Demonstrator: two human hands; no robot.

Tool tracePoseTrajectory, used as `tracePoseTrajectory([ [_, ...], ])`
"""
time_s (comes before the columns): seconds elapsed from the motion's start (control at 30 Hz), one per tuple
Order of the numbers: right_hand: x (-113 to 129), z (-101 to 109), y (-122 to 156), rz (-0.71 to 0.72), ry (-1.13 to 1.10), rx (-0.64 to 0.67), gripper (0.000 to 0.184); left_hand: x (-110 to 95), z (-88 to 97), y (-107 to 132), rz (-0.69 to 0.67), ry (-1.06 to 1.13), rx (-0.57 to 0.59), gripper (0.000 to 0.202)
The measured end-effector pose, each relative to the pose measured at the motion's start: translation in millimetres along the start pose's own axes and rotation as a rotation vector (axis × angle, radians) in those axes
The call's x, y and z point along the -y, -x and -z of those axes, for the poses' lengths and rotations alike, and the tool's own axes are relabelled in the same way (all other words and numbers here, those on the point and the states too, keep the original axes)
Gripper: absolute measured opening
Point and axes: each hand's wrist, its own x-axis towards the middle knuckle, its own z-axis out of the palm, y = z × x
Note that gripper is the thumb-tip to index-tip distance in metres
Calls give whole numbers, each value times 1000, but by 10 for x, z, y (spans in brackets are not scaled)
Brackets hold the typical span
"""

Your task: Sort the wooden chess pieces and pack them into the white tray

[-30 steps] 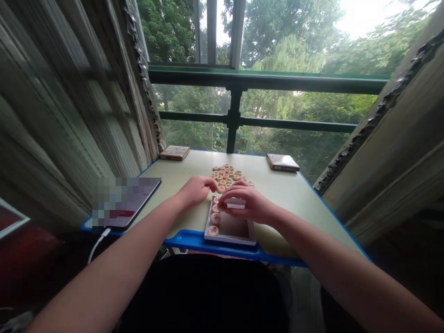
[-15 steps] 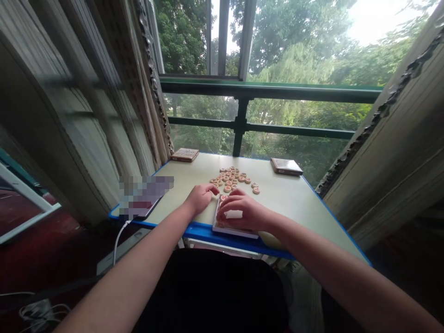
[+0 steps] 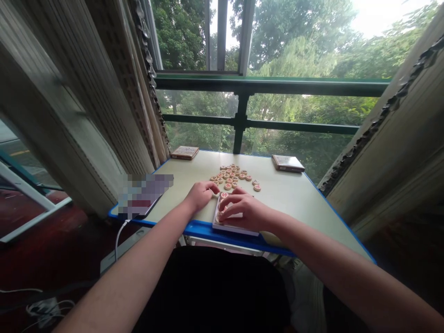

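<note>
A shallow white box (image 3: pixel 236 230) lies at the table's near edge, with round wooden xiangqi pieces inside, one showing a red character (image 3: pixel 224 195). Over the box is my right hand (image 3: pixel 244 208), its thumb and fingertips closed round a xiangqi piece (image 3: pixel 218 218) near the left wall; the fingers hide part of it and much of the box's inside. My left hand (image 3: pixel 202 196) rests on the table just left of the box, fingers loosely bent and apart near the far left corner, holding nothing visible. Beyond both hands spreads a loose heap of xiangqi pieces (image 3: pixel 233 175).
Flat boxes stand at the table's far left (image 3: pixel 185 152) and far right (image 3: pixel 288 163) corners. A blurred-out device (image 3: pixel 147 196) with a white cable (image 3: pixel 117 240) lies at the left edge. Behind the pale table (image 3: pixel 298 203) are a green railing (image 3: pixel 277 86) and curtains.
My right hand's fingers have drawn closer together and lower over the left part of the box. My left hand stays beside it. The view has shifted slightly.
</note>
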Motion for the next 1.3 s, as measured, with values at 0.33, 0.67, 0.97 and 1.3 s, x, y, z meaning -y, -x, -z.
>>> tracePoseTrajectory([
  [0.33, -134, 47, 31, -183, 127, -35, 3, -16, 8, 17, 2, -10, 5, 32],
  [0.67, -167, -2, 13, -184, 108, 1, 9, 20, -9, -8, 9, 8, 6, 33],
  [0.97, -191, 19, 22, -237, 215, -61, 4, -2, -1, -4, 21, 22, 7, 32],
  [1.3, -152, 33, 26, -250, 150, -39, 10, -14, 0, 0, 34, 24, 6, 32],
])
